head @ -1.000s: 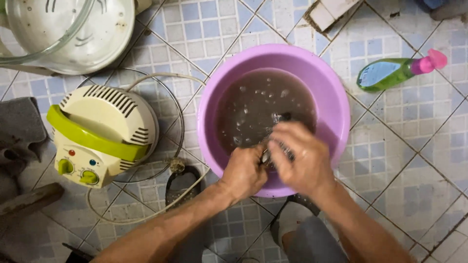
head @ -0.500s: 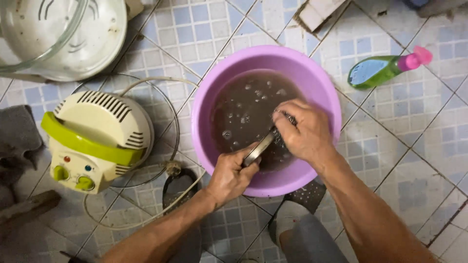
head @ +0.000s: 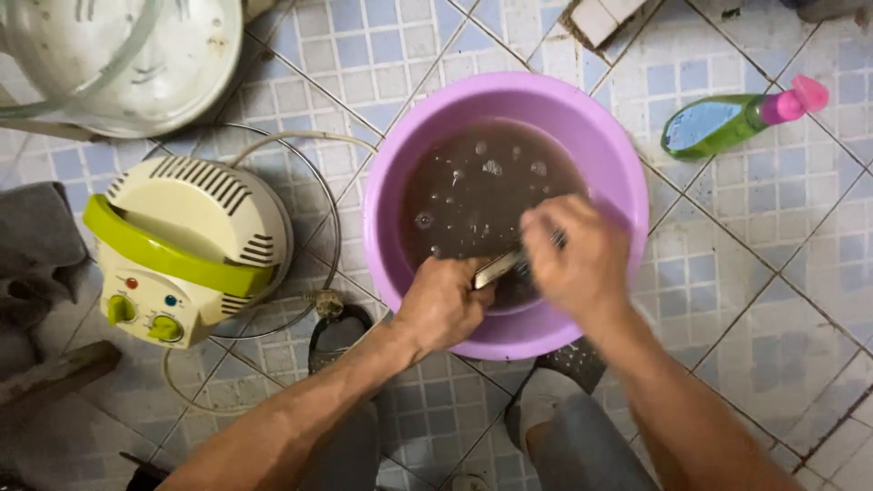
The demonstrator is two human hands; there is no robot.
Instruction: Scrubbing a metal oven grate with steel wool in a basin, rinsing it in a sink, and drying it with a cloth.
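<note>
Left hand (head: 443, 305) is gripping a flat metal piece (head: 496, 269) over the purple basin (head: 546, 100); right hand (head: 577, 259), blurred, is clenching on its far end. Likely stiff, wet, slippery; best held by the edges.

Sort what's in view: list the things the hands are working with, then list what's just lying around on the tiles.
In use: left hand, right hand, metal utensil held between them, purple basin of dark water.

Lying about: green bottle with pink cap, cream and green appliance lid, white pot, grey cloth.
</note>
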